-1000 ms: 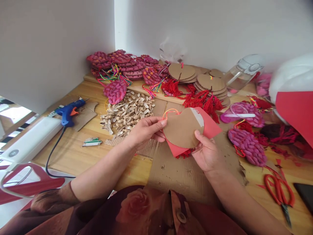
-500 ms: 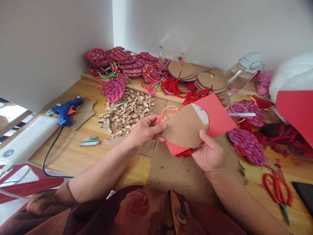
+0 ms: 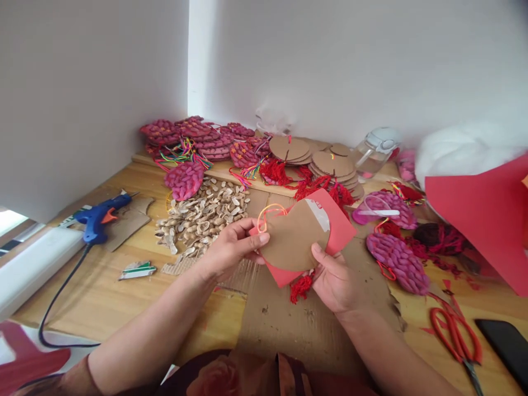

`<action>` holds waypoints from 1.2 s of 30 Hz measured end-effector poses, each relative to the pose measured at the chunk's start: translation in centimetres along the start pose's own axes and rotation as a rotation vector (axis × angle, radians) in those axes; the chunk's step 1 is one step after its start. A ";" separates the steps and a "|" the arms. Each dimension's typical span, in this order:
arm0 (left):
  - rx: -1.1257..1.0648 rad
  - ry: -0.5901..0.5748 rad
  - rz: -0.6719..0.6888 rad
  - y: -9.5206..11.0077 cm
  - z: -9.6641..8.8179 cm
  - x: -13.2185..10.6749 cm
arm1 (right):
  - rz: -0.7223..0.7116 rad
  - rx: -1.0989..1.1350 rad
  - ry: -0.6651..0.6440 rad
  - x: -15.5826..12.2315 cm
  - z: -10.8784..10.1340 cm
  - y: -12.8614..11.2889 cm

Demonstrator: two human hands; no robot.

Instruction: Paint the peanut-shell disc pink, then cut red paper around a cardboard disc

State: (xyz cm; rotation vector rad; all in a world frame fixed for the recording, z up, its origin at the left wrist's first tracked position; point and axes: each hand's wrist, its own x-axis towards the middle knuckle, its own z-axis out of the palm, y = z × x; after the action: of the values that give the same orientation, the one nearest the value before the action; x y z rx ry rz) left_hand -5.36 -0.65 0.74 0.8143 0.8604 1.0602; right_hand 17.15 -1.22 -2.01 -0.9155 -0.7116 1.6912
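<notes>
A heart-shaped piece of brown cardboard point(image 3: 295, 236) lies against a sheet of red paper point(image 3: 336, 220), both held up above the work table. My left hand point(image 3: 239, 245) pinches their left edge, thumb on the cardboard, beside a looped orange-yellow cord point(image 3: 270, 215). With its thumb on the front and its fingers hidden behind, my right hand point(image 3: 334, 278) grips the lower right edge. From beneath the paper hangs a red yarn tassel point(image 3: 301, 287), close to my right fingers. A white patch with red marks shows at the heart's upper right.
Peanut shells point(image 3: 210, 217) are heaped left of centre. A blue glue gun point(image 3: 99, 217) rests at the left. Behind are pink shell-covered pieces point(image 3: 183, 180), cardboard discs point(image 3: 332, 163) and a bottle point(image 3: 377, 151). Red-handled scissors point(image 3: 456, 333) and a black phone point(image 3: 505, 349) lie right.
The camera view has tilted up, so the table sits lower in the picture. Both hands keep their hold on the cardboard heart and red paper, and more of the tassel shows.
</notes>
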 end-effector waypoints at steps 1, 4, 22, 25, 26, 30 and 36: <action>-0.028 -0.029 -0.015 0.0 0.0 -0.1 | 0.005 -0.003 -0.008 -0.1 0.0 0.0; -0.111 -0.096 -0.049 0.1 -0.1 -0.2 | 0.025 -0.018 -0.052 -0.3 0.2 -0.1; 0.057 -0.026 0.043 0.7 0.2 -0.7 | 0.114 -0.137 -0.254 -0.7 0.5 0.4; 0.059 0.011 0.078 0.6 0.2 -0.7 | 0.101 -0.156 -0.259 -0.8 0.7 0.4; 0.066 0.021 0.087 0.6 0.2 -0.7 | 0.095 -0.160 -0.256 -0.8 0.7 0.4; 0.113 0.084 0.150 0.5 0.3 -0.7 | 0.071 -0.169 -0.237 -0.9 0.6 0.4; 0.315 0.202 0.358 0.5 1.1 -1.1 | 0.016 -0.186 -0.204 -0.7 -0.1 0.9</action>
State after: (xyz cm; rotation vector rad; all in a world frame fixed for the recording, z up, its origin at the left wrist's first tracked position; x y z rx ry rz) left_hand -4.87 -1.67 1.84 1.1699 1.0965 1.3569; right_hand 16.86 -2.12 -2.64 -0.8852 -1.0144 1.7706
